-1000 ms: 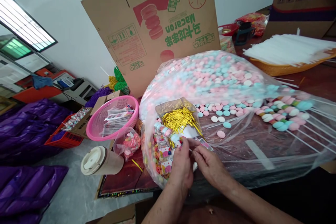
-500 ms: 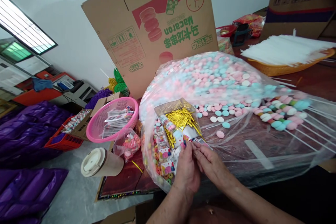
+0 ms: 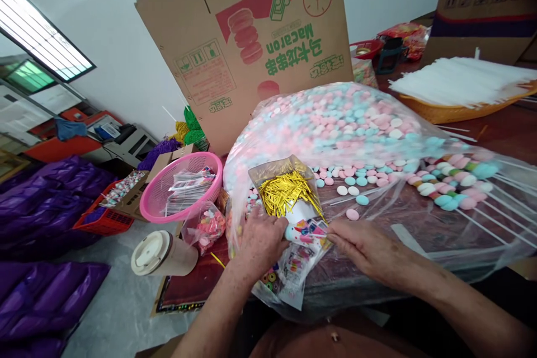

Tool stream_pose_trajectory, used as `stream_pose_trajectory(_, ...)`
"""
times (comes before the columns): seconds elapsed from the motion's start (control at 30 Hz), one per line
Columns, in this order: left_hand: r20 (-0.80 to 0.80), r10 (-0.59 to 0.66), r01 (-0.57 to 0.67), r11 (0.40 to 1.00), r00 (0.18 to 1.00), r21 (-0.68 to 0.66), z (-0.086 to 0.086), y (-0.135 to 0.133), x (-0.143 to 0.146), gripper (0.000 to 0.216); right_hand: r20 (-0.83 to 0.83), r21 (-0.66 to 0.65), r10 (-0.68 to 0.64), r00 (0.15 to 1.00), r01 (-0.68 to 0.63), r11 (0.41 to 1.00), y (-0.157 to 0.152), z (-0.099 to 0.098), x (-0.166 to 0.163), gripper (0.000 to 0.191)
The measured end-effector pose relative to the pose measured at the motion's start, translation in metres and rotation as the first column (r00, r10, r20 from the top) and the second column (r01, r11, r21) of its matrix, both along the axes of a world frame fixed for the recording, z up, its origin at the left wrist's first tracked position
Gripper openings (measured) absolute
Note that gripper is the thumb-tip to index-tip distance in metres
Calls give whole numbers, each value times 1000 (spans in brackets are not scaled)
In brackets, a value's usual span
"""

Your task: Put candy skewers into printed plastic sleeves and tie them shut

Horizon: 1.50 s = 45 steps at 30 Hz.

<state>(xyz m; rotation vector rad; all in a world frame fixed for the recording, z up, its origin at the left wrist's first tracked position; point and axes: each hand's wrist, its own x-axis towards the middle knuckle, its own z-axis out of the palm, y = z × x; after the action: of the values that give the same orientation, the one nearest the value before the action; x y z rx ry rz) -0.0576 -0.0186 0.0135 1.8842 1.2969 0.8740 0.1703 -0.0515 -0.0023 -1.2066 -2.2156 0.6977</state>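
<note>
My left hand (image 3: pixel 263 239) is closed, thumb and fingers curled down by a small clear pouch of gold twist ties (image 3: pixel 289 187); what it holds, if anything, is hidden. A pale blue candy (image 3: pixel 289 232) shows at its fingertips. To the right, my right hand (image 3: pixel 364 246) pinches the edge of a small printed plastic bag (image 3: pixel 311 229), which lies between both hands. Below, another printed clear bag (image 3: pixel 293 274) hangs near the table edge. A large clear bag of pink, blue and white candies (image 3: pixel 327 117) spreads behind the hands.
Candy skewers (image 3: pixel 457 182) lie on the right. A pink basket (image 3: pixel 146 201) holds printed packets, with a lidded cup (image 3: pixel 176 254) in front. White sticks (image 3: pixel 461 81) fill a yellow basket (image 3: pixel 444 112). Behind stands a cardboard box (image 3: pixel 188 45). Purple bags (image 3: pixel 46 307) lie left.
My hands, together before, have moved apart: left hand leftward over the packets, right hand rightward. The printed bag between them and the gold ties show more fully.
</note>
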Motion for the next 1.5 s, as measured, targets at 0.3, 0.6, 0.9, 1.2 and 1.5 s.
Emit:
stream_pose_trajectory(0.3, 208, -331, 390, 734, 920, -557, 15, -1, 17, 24, 198, 300, 104, 975, -162, 940, -9, 15, 26, 29)
stream_pose_trajectory(0.6, 362, -145, 287, 880, 921, -377, 12, -18, 57, 6, 246, 226, 149, 958, -207, 952, -9, 20, 25, 26)
stream_pose_trajectory(0.9, 377, -166, 373, 720, 911, -585, 13, -8, 25, 18, 157, 260, 97, 983, -136, 956, -3, 5, 33, 28)
stream_pose_trajectory(1.2, 404, 85, 181, 798, 911, -575, -14, -30, 54, 29, -304, -183, -149, 941, 96, 978, 7, -4, 17, 26)
stream_pose_trajectory(1.5, 33, -66, 73, 943, 997, -323, -17, -32, 43, 18, -462, -470, -387, 798, 150, 870, -13, -31, -41, 34)
